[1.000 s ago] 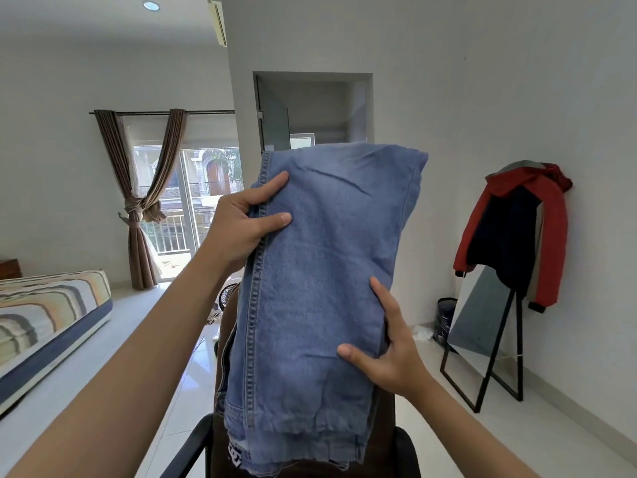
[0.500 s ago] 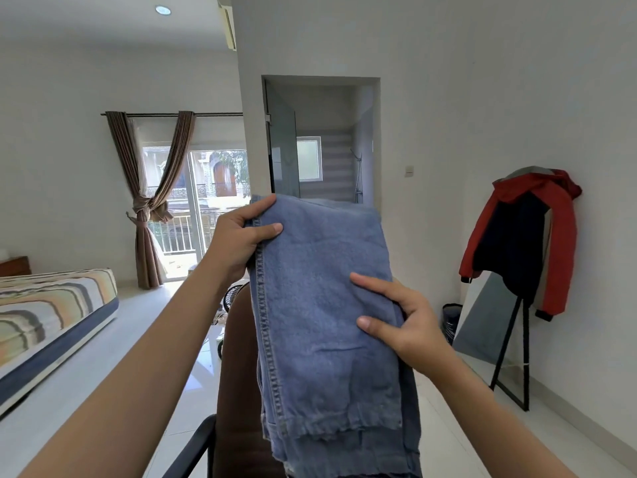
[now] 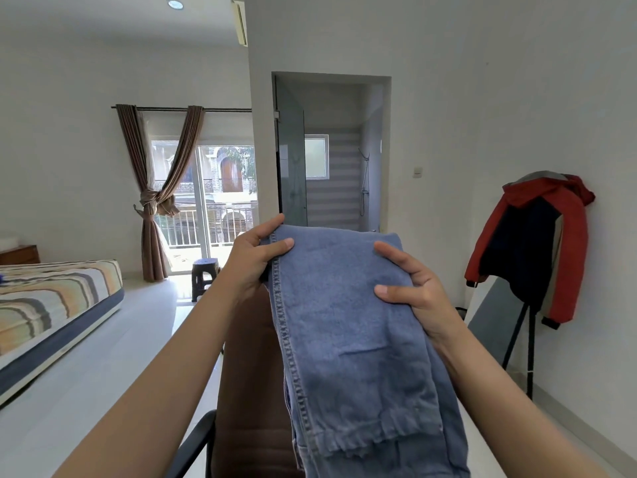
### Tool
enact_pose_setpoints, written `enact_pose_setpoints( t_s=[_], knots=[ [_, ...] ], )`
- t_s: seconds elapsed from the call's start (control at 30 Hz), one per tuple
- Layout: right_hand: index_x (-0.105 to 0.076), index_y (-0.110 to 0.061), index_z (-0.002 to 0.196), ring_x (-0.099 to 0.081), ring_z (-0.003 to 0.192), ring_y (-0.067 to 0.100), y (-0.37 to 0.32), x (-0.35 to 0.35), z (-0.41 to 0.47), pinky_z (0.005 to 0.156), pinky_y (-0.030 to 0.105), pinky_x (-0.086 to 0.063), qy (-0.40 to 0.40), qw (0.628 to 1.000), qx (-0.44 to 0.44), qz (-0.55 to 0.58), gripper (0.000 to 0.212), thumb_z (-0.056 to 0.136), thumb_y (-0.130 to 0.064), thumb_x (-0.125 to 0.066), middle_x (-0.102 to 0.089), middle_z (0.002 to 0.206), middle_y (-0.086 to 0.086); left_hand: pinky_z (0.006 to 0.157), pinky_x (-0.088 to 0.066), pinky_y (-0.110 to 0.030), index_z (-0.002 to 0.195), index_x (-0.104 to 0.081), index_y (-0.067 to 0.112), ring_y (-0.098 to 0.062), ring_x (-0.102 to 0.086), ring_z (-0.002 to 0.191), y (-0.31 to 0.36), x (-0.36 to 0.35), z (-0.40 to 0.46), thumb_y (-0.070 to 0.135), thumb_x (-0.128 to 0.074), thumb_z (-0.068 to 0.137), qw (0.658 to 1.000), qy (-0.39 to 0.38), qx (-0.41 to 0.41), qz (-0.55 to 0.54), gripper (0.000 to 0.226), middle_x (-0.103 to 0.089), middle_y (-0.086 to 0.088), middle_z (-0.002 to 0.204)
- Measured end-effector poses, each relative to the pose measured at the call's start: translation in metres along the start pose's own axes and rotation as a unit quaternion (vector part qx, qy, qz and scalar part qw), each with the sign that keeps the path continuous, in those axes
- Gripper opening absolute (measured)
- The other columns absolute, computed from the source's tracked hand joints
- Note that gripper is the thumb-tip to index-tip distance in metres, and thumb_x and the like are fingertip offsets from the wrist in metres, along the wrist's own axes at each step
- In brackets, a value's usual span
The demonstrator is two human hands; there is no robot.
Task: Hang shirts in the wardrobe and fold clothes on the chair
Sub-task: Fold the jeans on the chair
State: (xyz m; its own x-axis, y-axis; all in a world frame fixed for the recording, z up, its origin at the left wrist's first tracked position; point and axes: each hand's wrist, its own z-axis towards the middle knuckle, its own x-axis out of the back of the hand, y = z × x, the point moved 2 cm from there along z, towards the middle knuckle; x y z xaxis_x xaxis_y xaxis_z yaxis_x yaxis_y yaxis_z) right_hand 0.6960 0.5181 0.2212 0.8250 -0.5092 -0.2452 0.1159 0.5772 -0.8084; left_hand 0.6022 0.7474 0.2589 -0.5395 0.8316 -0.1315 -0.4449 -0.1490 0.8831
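Observation:
A pair of light blue jeans point(image 3: 348, 326), folded lengthwise, hangs in front of me over the brown chair back point(image 3: 248, 381). My left hand point(image 3: 253, 258) pinches the top left corner at the stitched seam, thumb on the front. My right hand point(image 3: 413, 291) grips the top right edge, fingers curled onto the front of the cloth. The frayed hems hang low at the bottom of the view. The chair's seat is hidden behind the jeans.
A striped bed point(image 3: 51, 305) lies at the left. A red and navy jacket point(image 3: 531, 250) hangs on a black stand by the right wall. A small dark stool point(image 3: 205, 276) stands before the balcony door. An open bathroom doorway point(image 3: 331, 150) is straight ahead.
The jeans have come down from chest height toward the chair. My right hand slid up from the lower part of the cloth to the top right edge.

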Motion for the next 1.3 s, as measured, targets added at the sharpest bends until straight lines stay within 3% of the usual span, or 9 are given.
enact_pose_setpoints(
  t_s=[0.13,0.3,0.53,0.63,0.77,0.87,1.03,1.2,1.3],
  knots=[
    [-0.073,-0.025,0.104,-0.068,0.098,0.016,0.001,0.002,0.001,0.077,0.026,-0.057,0.020,1.000,0.011,0.021,0.058,0.060,0.013,-0.069,-0.073,0.103,-0.008,0.084,-0.053,-0.033,0.133,-0.054,0.024,-0.017,-0.063,0.099,-0.013,0.004,-0.010,0.015,-0.065,0.084,0.994,-0.057,0.025,-0.090,0.051,-0.064,-0.001,0.120],
    [-0.067,-0.021,0.110,-0.069,0.094,0.018,-0.001,0.008,0.010,0.075,0.029,-0.059,0.053,0.995,0.003,0.084,0.055,0.064,0.009,-0.059,-0.073,0.100,-0.006,0.105,-0.030,-0.057,0.137,-0.046,0.036,-0.032,-0.051,0.117,-0.062,0.002,-0.031,0.037,-0.078,0.068,0.955,-0.153,0.079,-0.243,0.076,-0.059,-0.009,0.124],
    [-0.068,-0.022,0.108,-0.066,0.095,0.021,0.009,0.019,0.010,0.080,0.031,-0.058,0.081,0.995,-0.018,0.055,0.054,0.066,0.011,-0.059,-0.072,0.101,-0.004,0.102,-0.045,-0.037,0.146,-0.015,0.045,-0.013,-0.054,0.122,-0.083,-0.025,-0.041,0.016,-0.076,0.076,0.989,-0.066,0.025,-0.130,0.098,-0.043,0.006,0.144],
    [-0.073,-0.024,0.102,-0.066,0.095,0.020,0.012,0.029,0.007,0.078,0.030,-0.059,0.108,0.994,-0.006,0.028,0.053,0.074,0.018,-0.056,-0.070,0.103,-0.004,0.099,-0.047,-0.034,0.141,-0.027,0.049,-0.013,-0.055,0.121,-0.075,-0.027,-0.041,0.020,-0.075,0.072,0.995,-0.074,-0.020,-0.057,0.089,-0.047,0.010,0.140],
    [-0.070,-0.022,0.104,-0.064,0.103,0.017,0.016,0.040,0.004,0.083,0.029,-0.057,0.132,0.990,0.021,-0.051,0.050,0.076,0.018,-0.059,-0.067,0.111,-0.007,0.089,-0.051,-0.023,0.119,-0.063,0.035,-0.010,-0.060,0.113,-0.062,-0.022,-0.042,0.027,-0.090,0.050,0.983,-0.158,0.029,-0.089,0.074,-0.064,0.009,0.122],
    [-0.069,-0.021,0.106,-0.063,0.106,0.013,0.016,0.044,0.002,0.082,0.024,-0.055,0.120,0.985,0.045,-0.112,0.049,0.076,0.017,-0.062,-0.068,0.110,-0.011,0.083,-0.052,-0.018,0.108,-0.067,0.028,-0.009,-0.065,0.103,-0.056,-0.014,-0.042,0.009,-0.084,0.049,0.978,-0.191,0.047,-0.072,0.064,-0.070,0.006,0.111],
    [-0.069,-0.021,0.108,-0.062,0.111,0.015,0.014,0.045,0.000,0.092,0.029,-0.052,0.079,0.965,0.076,-0.238,0.046,0.074,0.010,-0.072,-0.068,0.114,-0.007,0.080,-0.055,-0.023,0.101,-0.072,0.027,-0.012,-0.068,0.094,-0.046,-0.010,-0.040,-0.017,-0.075,0.053,0.991,-0.115,-0.006,-0.067,0.065,-0.073,0.001,0.101],
    [-0.069,-0.045,0.106,-0.059,0.111,0.016,0.009,0.042,-0.005,0.099,0.032,-0.048,0.080,0.925,0.089,-0.360,0.052,0.066,-0.016,-0.085,-0.068,0.110,-0.018,0.081,-0.056,-0.026,0.100,-0.073,0.022,-0.013,-0.068,0.092,-0.034,-0.007,-0.037,-0.015,-0.073,0.048,0.994,-0.060,-0.052,-0.077,0.065,-0.074,0.003,0.098],
    [-0.061,-0.065,0.099,-0.043,0.116,-0.002,0.010,0.039,-0.008,0.112,0.048,-0.026,0.116,0.863,0.111,-0.479,0.047,0.059,-0.049,-0.081,-0.059,0.114,-0.018,0.075,-0.054,-0.020,0.103,-0.070,0.016,-0.010,-0.069,0.087,-0.025,-0.009,-0.039,-0.014,-0.068,0.060,0.994,-0.051,-0.054,-0.076,0.053,-0.074,0.005,0.092]
  ],
)
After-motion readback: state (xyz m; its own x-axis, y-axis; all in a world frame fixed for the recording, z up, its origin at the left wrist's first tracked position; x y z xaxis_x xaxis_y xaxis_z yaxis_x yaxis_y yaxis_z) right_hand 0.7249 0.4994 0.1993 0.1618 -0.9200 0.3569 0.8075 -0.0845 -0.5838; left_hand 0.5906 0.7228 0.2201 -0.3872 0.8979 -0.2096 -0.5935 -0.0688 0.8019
